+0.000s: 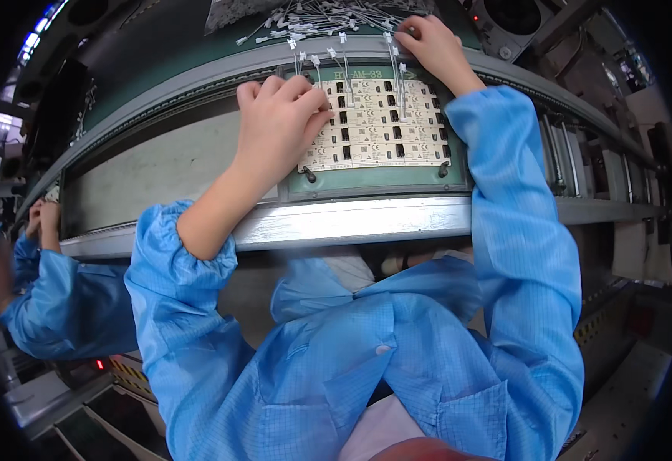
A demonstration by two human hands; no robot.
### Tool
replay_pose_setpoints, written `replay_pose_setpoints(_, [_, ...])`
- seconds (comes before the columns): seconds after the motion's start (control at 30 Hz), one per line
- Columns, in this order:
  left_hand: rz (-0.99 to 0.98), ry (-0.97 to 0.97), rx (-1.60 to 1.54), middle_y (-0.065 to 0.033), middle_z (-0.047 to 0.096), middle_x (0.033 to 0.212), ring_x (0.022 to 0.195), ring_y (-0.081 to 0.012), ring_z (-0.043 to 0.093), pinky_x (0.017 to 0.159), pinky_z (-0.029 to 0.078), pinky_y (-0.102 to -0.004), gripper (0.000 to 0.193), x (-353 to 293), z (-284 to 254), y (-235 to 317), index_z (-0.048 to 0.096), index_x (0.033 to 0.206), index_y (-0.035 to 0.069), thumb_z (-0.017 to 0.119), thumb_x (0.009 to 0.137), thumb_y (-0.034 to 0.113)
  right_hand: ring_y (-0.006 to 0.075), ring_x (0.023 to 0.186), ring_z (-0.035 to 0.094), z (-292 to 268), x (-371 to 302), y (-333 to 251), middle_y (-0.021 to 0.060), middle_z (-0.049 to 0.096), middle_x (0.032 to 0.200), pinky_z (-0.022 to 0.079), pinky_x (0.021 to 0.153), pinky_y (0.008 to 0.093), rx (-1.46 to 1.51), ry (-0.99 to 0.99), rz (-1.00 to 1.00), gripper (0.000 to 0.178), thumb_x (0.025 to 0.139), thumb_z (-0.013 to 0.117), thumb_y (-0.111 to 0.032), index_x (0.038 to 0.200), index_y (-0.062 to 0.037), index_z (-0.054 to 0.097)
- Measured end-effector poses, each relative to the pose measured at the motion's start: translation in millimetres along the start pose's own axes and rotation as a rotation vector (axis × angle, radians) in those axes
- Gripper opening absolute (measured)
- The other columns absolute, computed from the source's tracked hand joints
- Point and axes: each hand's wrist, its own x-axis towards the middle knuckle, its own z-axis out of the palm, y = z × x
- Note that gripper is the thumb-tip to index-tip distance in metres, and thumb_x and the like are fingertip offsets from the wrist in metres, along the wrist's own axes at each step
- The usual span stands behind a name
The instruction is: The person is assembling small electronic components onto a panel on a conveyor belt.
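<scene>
A cream-coloured panel of circuit boards (370, 157) with rows of black parts lies in a green carrier frame (351, 180). Several thin cables with white plug ends (342, 37) rise from its far half. My left hand (278, 115) is over the panel's left edge, fingers curled and pressed together at the boards; what they grip is hidden. Beyond the panel's far right corner, my right hand (434, 50) has its thumb and fingers drawn into a pinch. Its fingertips are right beside a white cable plug (395, 51), and whatever is between them is too small to make out.
Beyond the far rail, a heap of loose white-ended cables (313, 19) lies beside a clear plastic bag (236, 11). A metal rail (351, 219) runs along the near side. At far left, a co-worker in a blue sleeve (59, 300) works at the same line.
</scene>
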Motion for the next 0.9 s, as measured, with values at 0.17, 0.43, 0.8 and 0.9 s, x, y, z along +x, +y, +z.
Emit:
replay_pose_setpoints(0.17, [-0.079,-0.048,-0.045,0.0044,0.059,0.089,0.092,-0.0205,0.053,0.085,0.033,-0.0403,0.008,-5.8,-9.8,-3.9,0.068,0.081,0.016,0.075,0.077,0.018,0.0320,0.095,0.062,16.4,19.0,-6.8,0.0137,0.064,0.092,0.048,0.082,0.0431,0.045,0.003,-0.008,0.013,0.080,0.070,-0.017,0.089,-0.0078,0.070])
replay_pose_setpoints(0.43, [-0.108,-0.092,-0.037,0.0040,0.060,0.090,0.095,-0.0219,0.052,0.084,0.034,-0.0391,0.007,-0.2,-19.4,-5.5,0.071,0.081,0.015,0.075,0.075,0.014,0.0300,0.074,0.068,-14.5,18.4,8.1,0.0150,0.067,0.077,0.051,0.067,0.0377,0.401,0.235,0.023,0.011,0.084,0.065,-0.011,0.090,-0.0016,0.063])
replay_pose_setpoints(0.8, [-0.121,-0.144,0.003,0.0032,0.060,0.093,0.097,-0.0234,0.050,0.084,0.035,-0.0396,0.010,-6.3,-28.1,0.3,0.071,0.083,0.014,0.076,0.074,0.012,0.0140,0.066,0.062,-30.8,21.4,-1.3,0.0076,0.064,0.073,0.048,0.062,0.0294,0.556,0.402,0.101,0.017,0.088,0.067,-0.012,0.100,-0.0020,0.061])
replay_pose_setpoints(0.9, [-0.094,-0.119,0.028,0.0030,0.060,0.094,0.098,-0.0238,0.051,0.084,0.035,-0.0399,0.010,-6.9,-29.4,-1.2,0.071,0.083,0.014,0.076,0.075,0.012,0.0121,0.067,0.061,-30.2,19.9,-0.7,0.0060,0.065,0.073,0.048,0.062,0.0278,0.588,0.401,0.130,0.015,0.089,0.067,-0.013,0.098,-0.0019,0.062])
